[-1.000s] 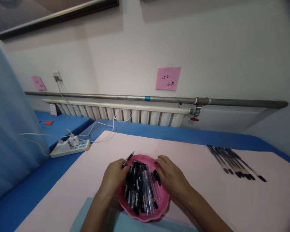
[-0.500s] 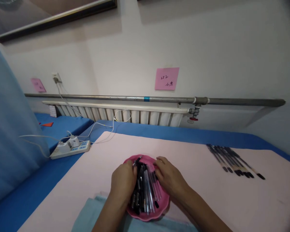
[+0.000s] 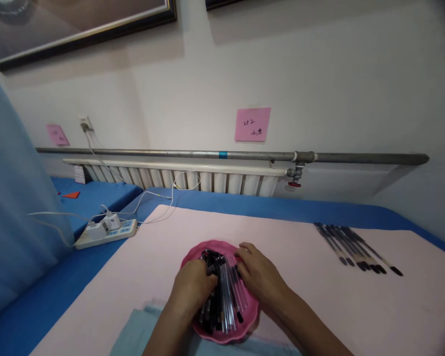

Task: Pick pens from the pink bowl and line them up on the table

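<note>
A pink scalloped dish (image 3: 194, 250) sits on the pale pink mat near me, heaped with black and clear pens (image 3: 225, 296). My left hand (image 3: 193, 288) lies on the left side of the heap, its fingers curled down around pens. On the right side of the heap, my right hand (image 3: 258, 278) has bent fingers pressing on pens at the dish's far rim. Which single pens either hand grips is hidden under the fingers.
A row of several capped pens (image 3: 356, 242) lies side by side on the mat at the right. A white power strip (image 3: 107, 230) with cables rests on the blue cloth at the left. A light teal cloth (image 3: 133, 336) is at the near edge. Behind are a radiator (image 3: 178, 175) and a pipe.
My left hand held one pen up beside the dish a second ago. It has since moved right onto the heap and curled into the pens. The right hand has barely shifted.
</note>
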Demonstrator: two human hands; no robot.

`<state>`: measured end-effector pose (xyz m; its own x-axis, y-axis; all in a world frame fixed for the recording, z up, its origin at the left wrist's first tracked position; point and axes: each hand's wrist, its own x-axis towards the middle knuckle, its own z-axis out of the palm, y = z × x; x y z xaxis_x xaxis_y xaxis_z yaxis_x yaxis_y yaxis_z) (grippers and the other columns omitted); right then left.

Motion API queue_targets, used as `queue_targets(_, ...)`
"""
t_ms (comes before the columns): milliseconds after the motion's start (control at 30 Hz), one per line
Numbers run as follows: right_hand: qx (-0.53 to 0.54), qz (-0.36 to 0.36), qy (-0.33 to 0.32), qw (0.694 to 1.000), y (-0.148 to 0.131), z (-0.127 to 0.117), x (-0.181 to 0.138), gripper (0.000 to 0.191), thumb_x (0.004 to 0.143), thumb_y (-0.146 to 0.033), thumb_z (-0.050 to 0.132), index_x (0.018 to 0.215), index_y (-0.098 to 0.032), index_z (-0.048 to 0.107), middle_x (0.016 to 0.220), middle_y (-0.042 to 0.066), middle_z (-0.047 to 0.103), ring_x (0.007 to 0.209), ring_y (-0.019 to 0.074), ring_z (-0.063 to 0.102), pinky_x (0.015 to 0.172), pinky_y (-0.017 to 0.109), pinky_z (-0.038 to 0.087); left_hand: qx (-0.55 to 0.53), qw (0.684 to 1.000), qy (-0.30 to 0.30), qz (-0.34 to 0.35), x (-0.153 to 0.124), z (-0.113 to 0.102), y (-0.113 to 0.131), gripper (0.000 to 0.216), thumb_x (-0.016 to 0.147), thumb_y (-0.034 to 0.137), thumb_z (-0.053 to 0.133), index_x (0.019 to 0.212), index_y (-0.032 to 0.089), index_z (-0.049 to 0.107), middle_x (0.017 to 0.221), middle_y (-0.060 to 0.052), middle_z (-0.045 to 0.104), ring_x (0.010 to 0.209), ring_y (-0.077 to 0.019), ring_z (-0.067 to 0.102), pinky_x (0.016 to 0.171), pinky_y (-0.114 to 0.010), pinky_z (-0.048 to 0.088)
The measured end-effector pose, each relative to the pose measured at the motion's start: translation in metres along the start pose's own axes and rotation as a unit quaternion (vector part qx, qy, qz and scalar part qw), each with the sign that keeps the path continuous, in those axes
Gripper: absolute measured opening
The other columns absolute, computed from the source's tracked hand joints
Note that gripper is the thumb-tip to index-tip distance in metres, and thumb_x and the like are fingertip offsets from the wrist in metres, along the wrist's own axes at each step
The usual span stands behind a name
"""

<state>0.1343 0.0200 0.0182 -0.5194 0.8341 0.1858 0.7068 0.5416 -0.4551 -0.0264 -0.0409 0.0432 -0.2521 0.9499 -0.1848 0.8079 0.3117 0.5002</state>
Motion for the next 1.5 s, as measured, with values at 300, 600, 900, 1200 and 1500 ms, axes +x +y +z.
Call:
queue_targets(300,0.034,-0.001,0.047,0.998,-0.003,-0.009,0.003,0.025,0.083,-0.012,0.041,0.094,-0.017,0.063,0.11,0.012,0.058,0.101,0.022,0.055,0.086,0.034,0.042,-0.177,0.984,-0.006,0.005,0.003,-0.007,-0.014,0.013,0.066,0.019,0.05,0.062,0.016,0.063,0.058,-0.002,0.06,0.056,-0.0154,0.053,0.051,-0.025,0.033)
queue_targets(600,0.46,0.042,-0.049,0.885,-0.039,-0.016,-0.005,0.033,0.066,-0.014,0.058,0.098,-0.023,0.064,0.073,-0.002,0.064,0.07,0.016,0.059,0.065,0.027,0.044,-0.557,0.826,-0.074,0.04,-0.001,0.001,0.002,0.032,0.063,0.041,0.068,0.076,0.012,0.063,0.055,0.001,0.056,0.05,-0.0101,0.048,0.053,-0.023,0.036)
queue_targets(900,0.622,0.155,0.133,0.756,-0.019,-0.023,0.006,0.054,0.065,-0.03,0.07,0.115,-0.021,0.051,0.062,-0.005,0.062,0.052,0.0112,0.055,0.05,0.022,0.042,-0.507,0.852,-0.131,0.011,-0.01,0.0,0.013,0.037,0.075,0.056,0.05,0.077,0.019,0.052,0.044,0.011,0.033,0.032,-0.0031,0.016,0.034,-0.02,0.006)
queue_targets(1200,0.67,0.167,0.177,0.702,-0.024,-0.026,0.007,0.06,0.058,-0.03,0.077,0.11,-0.019,0.048,0.062,-0.006,0.061,0.057,0.0122,0.057,0.054,0.023,0.042,-0.495,0.851,-0.173,0.035,-0.009,0.015,0.014,0.036,0.076,0.056,0.05,0.066,0.022,0.045,0.044,0.01,0.033,0.031,-0.0033,0.018,0.034,-0.021,0.007)
queue_targets(1500,0.679,0.169,0.213,0.681,-0.025,-0.024,0.007,0.054,0.059,-0.032,0.077,0.104,-0.021,0.048,0.065,-0.005,0.062,0.056,0.0116,0.055,0.056,0.024,0.043,-0.493,0.854,-0.165,0.022,-0.009,0.015,0.016,0.038,0.073,0.059,0.052,0.066,0.022,0.048,0.044,0.009,0.033,0.031,-0.0037,0.017,0.036,-0.022,0.006)
